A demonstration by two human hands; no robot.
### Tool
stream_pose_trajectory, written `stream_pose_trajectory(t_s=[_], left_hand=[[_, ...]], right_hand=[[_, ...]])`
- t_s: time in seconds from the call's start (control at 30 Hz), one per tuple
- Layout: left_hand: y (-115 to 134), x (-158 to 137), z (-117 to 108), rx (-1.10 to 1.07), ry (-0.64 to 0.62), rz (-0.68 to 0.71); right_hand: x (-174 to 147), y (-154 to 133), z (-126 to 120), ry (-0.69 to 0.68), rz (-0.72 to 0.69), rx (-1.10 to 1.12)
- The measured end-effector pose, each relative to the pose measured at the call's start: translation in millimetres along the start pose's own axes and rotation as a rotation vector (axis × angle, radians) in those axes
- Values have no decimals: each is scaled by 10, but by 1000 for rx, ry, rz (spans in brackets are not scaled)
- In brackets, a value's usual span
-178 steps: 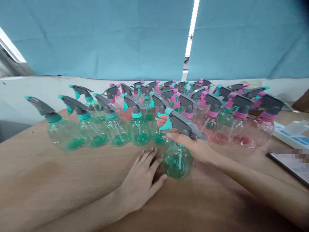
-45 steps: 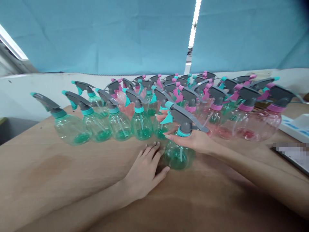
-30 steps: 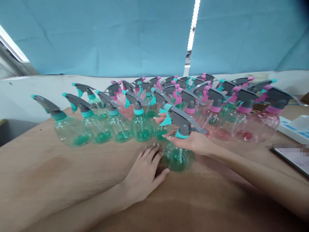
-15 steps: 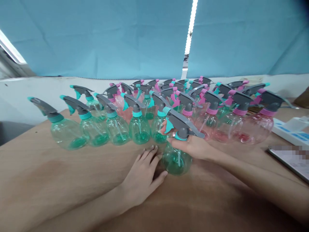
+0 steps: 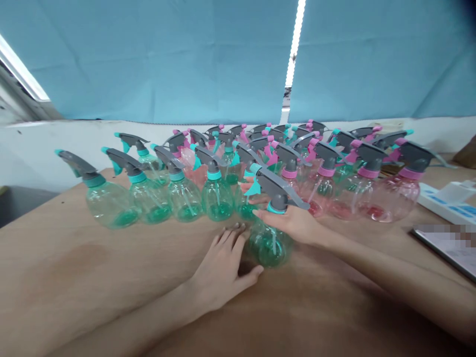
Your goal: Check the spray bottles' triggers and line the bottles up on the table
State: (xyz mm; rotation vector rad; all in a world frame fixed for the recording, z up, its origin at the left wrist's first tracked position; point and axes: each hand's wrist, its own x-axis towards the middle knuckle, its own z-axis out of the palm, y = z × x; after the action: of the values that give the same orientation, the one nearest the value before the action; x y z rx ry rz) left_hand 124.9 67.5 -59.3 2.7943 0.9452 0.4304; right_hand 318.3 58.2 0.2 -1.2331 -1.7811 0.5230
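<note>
A green-tinted spray bottle (image 5: pixel 270 245) with a grey trigger head and teal collar stands upright in front of the others. My right hand (image 5: pixel 297 223) is round its neck, thumb in front and fingers stretched out behind, partly hidden by the head. My left hand (image 5: pixel 219 270) lies on the table just left of that bottle, fingers spread and holding nothing. Behind it runs a row of green spray bottles, one of them (image 5: pixel 218 198) just beyond my left fingertips. Pink spray bottles, such as the one on the far right (image 5: pixel 401 196), continue the row.
More spray bottles in both colours crowd behind the front row. On the right lie a white power strip (image 5: pixel 451 203) and a phone-like flat device (image 5: pixel 446 248). The wooden table (image 5: pixel 122 282) meets a white wall with a blue cloth (image 5: pixel 167 59) above.
My right hand's fingers have straightened behind the bottle's neck, where one was bent at the trigger. The bottle stays about in place. My left thumb reaches slightly further right.
</note>
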Motion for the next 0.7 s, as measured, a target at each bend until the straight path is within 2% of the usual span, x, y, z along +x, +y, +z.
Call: stream_pose_trajectory(t_s=[0.17, 0.37, 0.5, 0.7], left_hand=[[57, -26, -74, -147, 35, -21], [47, -161, -103, -287, 140, -34], [25, -398, -124, -337, 219, -85], [65, -919, -272, -325, 334, -154]], right_hand=[[-24, -14, 50, 34, 81, -7], [-51, -221, 236, -28, 8, 133], [-85, -410, 437, -8, 69, 79], [-192, -709, 814, 50, 84, 136]])
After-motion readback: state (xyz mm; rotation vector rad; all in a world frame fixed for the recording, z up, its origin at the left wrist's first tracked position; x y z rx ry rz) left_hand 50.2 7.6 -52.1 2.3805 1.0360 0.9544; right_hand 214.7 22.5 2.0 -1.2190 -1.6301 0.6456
